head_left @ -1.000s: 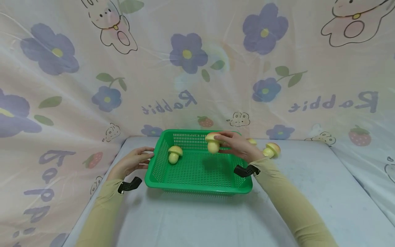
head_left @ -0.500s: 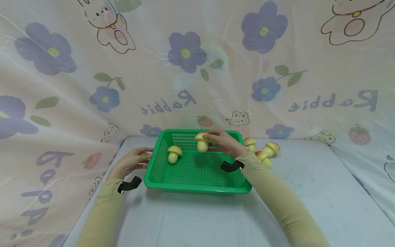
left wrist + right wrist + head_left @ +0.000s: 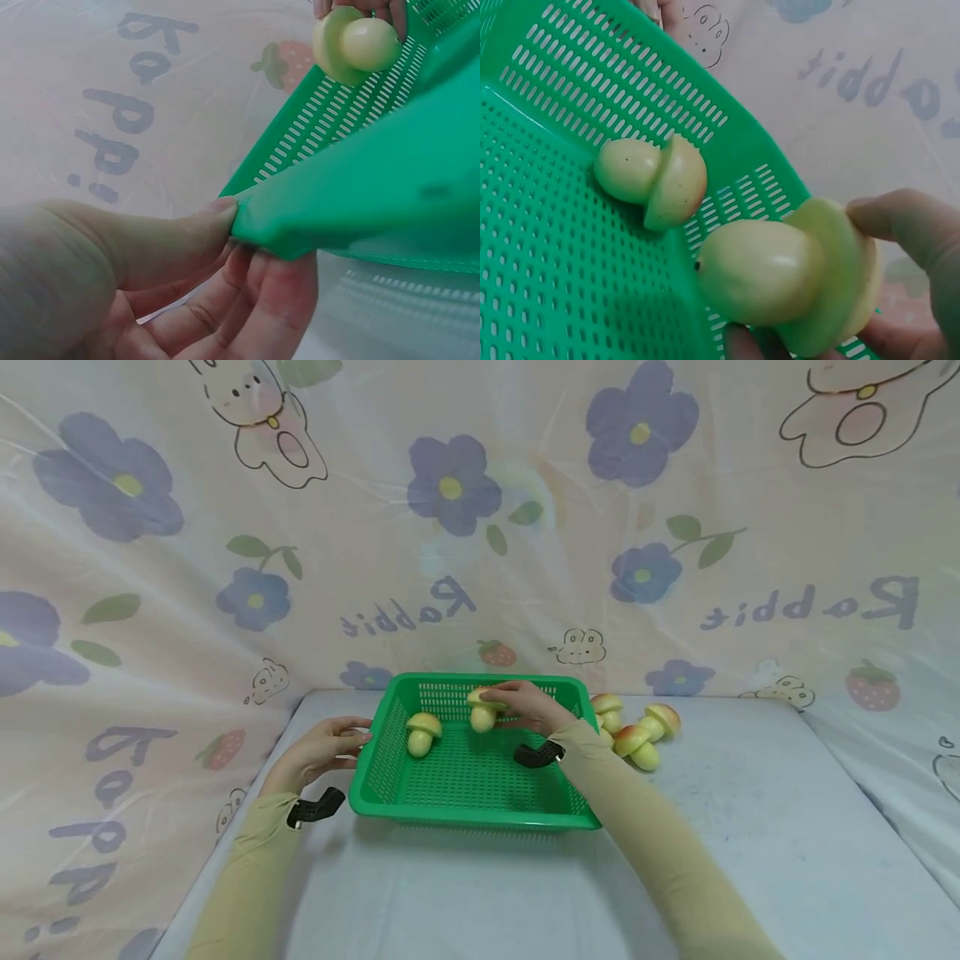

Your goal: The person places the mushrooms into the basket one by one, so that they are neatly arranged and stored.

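A green plastic basket (image 3: 480, 820) with slotted walls stands on the table. My left hand (image 3: 324, 750) pinches its left rim, thumb above and fingers curled beneath, as the left wrist view shows. Over the basket's back half, my right hand (image 3: 527, 706) holds a yellow mushroom (image 3: 761, 274) by its cap, its stem hanging downward in the head view. Another mushroom (image 3: 423, 735) sits inside the basket near the left wall. In the right wrist view that mushroom (image 3: 652, 180) appears just behind the held one.
Several more mushrooms (image 3: 637, 746) lie on the table just right of the basket, partly hidden by the right sleeve (image 3: 637, 802). White cloth covers the table (image 3: 465, 893). A printed curtain (image 3: 525, 577) hangs directly behind the basket.
My right hand has moved left over the basket with the mushroom in it. More of the mushrooms on the right now show from behind the arm. The left hand keeps its place.
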`<state>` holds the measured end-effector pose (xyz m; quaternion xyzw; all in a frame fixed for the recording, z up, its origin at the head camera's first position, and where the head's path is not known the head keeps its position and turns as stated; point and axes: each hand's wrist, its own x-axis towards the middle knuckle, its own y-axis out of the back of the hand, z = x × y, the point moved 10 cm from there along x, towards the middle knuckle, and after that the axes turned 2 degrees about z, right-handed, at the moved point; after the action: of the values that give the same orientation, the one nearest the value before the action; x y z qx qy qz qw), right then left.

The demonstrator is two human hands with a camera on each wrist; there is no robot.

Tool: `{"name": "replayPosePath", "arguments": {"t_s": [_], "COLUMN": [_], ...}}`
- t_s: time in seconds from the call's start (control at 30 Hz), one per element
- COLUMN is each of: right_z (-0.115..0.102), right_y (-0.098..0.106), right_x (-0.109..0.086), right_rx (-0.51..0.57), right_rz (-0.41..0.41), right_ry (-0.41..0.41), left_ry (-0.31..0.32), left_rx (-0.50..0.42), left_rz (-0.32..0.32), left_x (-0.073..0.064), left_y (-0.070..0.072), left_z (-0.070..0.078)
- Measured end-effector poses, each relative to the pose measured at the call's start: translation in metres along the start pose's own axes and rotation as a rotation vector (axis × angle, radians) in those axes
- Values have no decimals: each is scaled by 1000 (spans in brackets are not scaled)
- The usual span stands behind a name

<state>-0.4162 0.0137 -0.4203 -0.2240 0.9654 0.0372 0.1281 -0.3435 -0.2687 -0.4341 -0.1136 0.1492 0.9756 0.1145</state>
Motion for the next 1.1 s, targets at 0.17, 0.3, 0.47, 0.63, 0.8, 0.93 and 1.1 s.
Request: {"name": "replayPosePath", "arguments": {"t_s": [0.17, 0.3, 0.47, 0.63, 0.8, 0.93, 1.1], "right_z": [4, 8, 14, 24, 29, 30, 36], "right_y": [-6, -11, -18, -22, -26, -29, -29], "right_x": [7, 11, 15, 20, 20, 18, 20], "right_rx": [-9, -27, -67, -70, -73, -89, -76], "right_rz": [-14, -37, -39, -25, -21, -25, -9], "right_ry": [-23, -34, -33, -55, -69, -83, -112], "left_ry": [4, 0, 2, 5, 10, 2, 2], "left_rx": [-5, -10, -5, 8, 11, 15, 17], "left_rz": [8, 5, 6, 2, 7, 2, 5], "left_x": [0, 1, 1, 1, 3, 2, 2], "left_y": [-1, -1, -1, -2, -1, 0, 1], "left_z": [1, 3, 2, 2, 1, 1, 2]}}
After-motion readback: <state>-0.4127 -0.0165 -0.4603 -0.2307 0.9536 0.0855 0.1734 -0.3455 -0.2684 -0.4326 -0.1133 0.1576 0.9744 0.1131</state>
